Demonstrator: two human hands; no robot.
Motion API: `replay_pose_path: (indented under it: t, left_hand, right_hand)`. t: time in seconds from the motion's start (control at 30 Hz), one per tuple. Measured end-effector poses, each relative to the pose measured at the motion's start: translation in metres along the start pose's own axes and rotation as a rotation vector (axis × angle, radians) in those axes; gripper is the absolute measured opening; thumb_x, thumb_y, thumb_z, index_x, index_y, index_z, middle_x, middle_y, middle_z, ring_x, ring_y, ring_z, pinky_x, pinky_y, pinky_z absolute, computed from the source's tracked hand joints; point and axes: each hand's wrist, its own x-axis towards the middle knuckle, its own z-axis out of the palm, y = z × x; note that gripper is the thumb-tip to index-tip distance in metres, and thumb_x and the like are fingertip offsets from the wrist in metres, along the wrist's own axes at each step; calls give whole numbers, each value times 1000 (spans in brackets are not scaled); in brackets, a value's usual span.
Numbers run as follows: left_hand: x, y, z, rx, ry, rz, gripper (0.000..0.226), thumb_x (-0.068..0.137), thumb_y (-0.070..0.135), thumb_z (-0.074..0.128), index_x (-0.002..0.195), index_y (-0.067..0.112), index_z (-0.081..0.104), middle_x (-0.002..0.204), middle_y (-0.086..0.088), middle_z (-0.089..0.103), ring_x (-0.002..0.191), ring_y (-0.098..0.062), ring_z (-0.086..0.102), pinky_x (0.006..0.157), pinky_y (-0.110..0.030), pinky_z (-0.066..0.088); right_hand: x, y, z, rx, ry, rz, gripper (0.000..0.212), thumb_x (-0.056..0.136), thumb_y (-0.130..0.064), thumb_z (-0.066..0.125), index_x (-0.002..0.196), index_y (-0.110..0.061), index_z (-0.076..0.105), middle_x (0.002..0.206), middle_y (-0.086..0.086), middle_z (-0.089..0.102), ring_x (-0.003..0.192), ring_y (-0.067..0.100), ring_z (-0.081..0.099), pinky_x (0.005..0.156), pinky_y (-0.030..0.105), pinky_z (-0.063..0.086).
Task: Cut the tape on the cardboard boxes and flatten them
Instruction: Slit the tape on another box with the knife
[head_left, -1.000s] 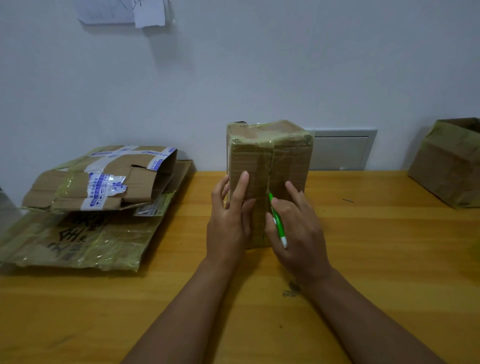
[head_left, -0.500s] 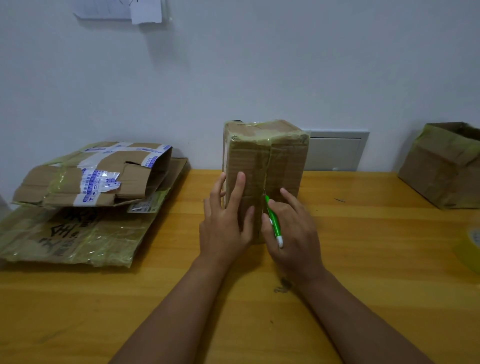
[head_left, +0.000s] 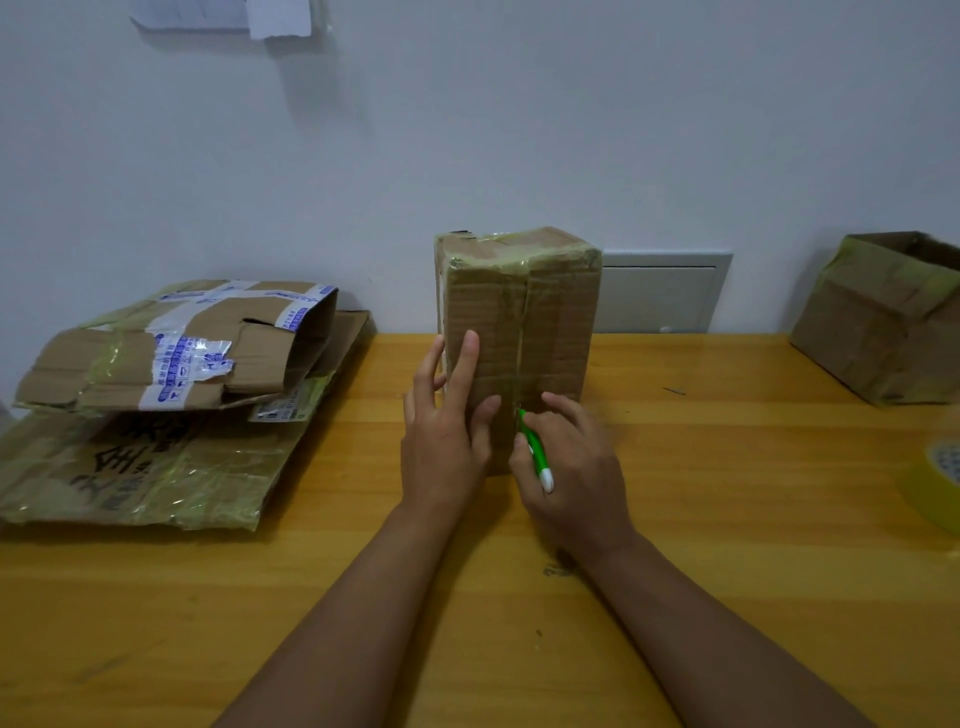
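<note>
From the head view, we see the box (head_left: 519, 332) standing upright on the table (head_left: 727, 493), near the wall. Our left hand (head_left: 447, 441) lies flat against its front, fingers straight. Our right hand (head_left: 571, 473) grips a green pen (head_left: 535, 452), tip at the box's taped centre seam.

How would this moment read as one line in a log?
left hand: steadies upright box | right hand: holds green pen at taped seam | flattened boxes: left
</note>
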Motion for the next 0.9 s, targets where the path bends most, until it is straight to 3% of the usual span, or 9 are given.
replay_pose_path:
  t: [0.17, 0.4, 0.5, 0.63, 0.7, 0.77, 0.83, 0.9]
  left_hand:
    - [0, 0, 1, -34, -14, -5, 79, 95, 27, 63, 148, 54, 11, 155, 8, 18, 132, -22, 39, 88, -26, 43]
    - [5, 1, 0, -14, 7, -59, 80, 97, 29, 60, 147, 55, 4, 158, 1, 22, 126, 1, 20, 87, -25, 40]
    - [8, 1, 1, -37, 62, -59, 70, 97, 30, 60, 150, 47, 17, 157, -2, 27, 126, 4, 22, 86, -16, 35]
    - [11, 1, 0, -104, 134, -64, 46, 100, 31, 56, 143, 41, 43, 156, -4, 27, 122, 6, 33, 80, -4, 35]
    - [9, 0, -1, -110, 139, -52, 41, 101, 27, 54, 140, 38, 49, 155, -7, 28, 117, 17, 30, 81, -1, 36]
    - [9, 0, -1, -129, 145, -48, 39, 102, 23, 52, 139, 35, 51, 153, -8, 30, 118, 19, 30, 85, -4, 39]
    - [11, 3, -4, -191, 139, -48, 37, 101, 23, 52, 138, 31, 53, 150, -8, 31, 123, 4, 38, 89, -19, 51]
    - [10, 6, -7, -247, 65, -12, 42, 95, 30, 55, 137, 28, 49, 147, -6, 31, 128, -9, 42, 93, -19, 51]
  right_hand:
    - [-1, 1, -1, 4, -25, 41, 26, 91, -23, 51, 98, -4, 68, 90, 8, 70, 114, 29, 60, 91, 45, 53]
    - [-2, 3, 0, -22, -106, 37, 23, 88, -24, 52, 92, -8, 67, 94, 8, 69, 122, 28, 55, 98, 48, 48]
    - [-1, 5, 0, -25, -114, 48, 26, 90, -26, 51, 100, -9, 68, 98, 6, 70, 127, 26, 51, 103, 58, 41]
    - [3, 6, 0, 56, -82, 114, 29, 93, -31, 50, 110, -14, 66, 111, 1, 68, 140, 25, 34, 106, 73, 20]
    - [7, 5, -2, 185, -44, 111, 28, 93, -28, 52, 111, -12, 66, 115, -1, 66, 142, 25, 30, 106, 67, 32]
    - [10, 3, -5, 248, 10, 83, 28, 92, -24, 53, 109, -5, 66, 119, -4, 55, 138, 24, 32, 106, 51, 40]
    - [14, 2, -9, 238, 56, 80, 29, 91, -22, 53, 108, -2, 66, 123, -3, 43, 132, 27, 38, 103, 41, 41]
    - [17, 4, -12, 219, 87, 102, 29, 91, -22, 53, 108, -1, 66, 120, -4, 45, 127, 33, 46, 97, 38, 43]
